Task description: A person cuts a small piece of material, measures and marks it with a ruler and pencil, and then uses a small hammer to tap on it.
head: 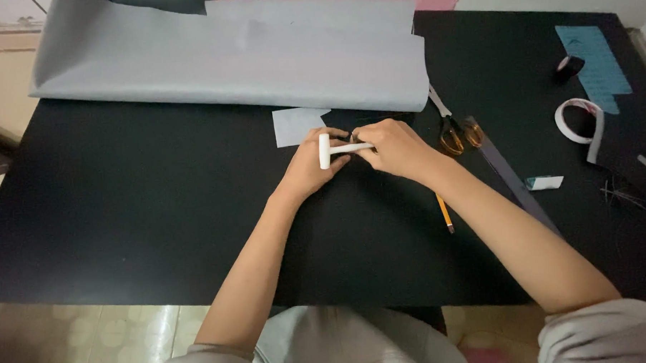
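My right hand (397, 149) grips the handle of a small white T-shaped tool (330, 150), whose crossbar head points left. My left hand (310, 169) rests on the black table (123, 210) just under the tool's head, fingers curled near its tip; something small and dark between the fingertips is too hidden to name. A small grey paper piece (296, 125) lies flat right behind the hands.
A large grey sheet (233, 56), folded over, covers the table's back. Orange-handled scissors (454, 130), a dark ruler (512, 178) and a yellow pencil (445, 213) lie right of my hands. Farther right are a white tape loop (577, 119), black tape roll (569, 65) and blue paper (594, 65).
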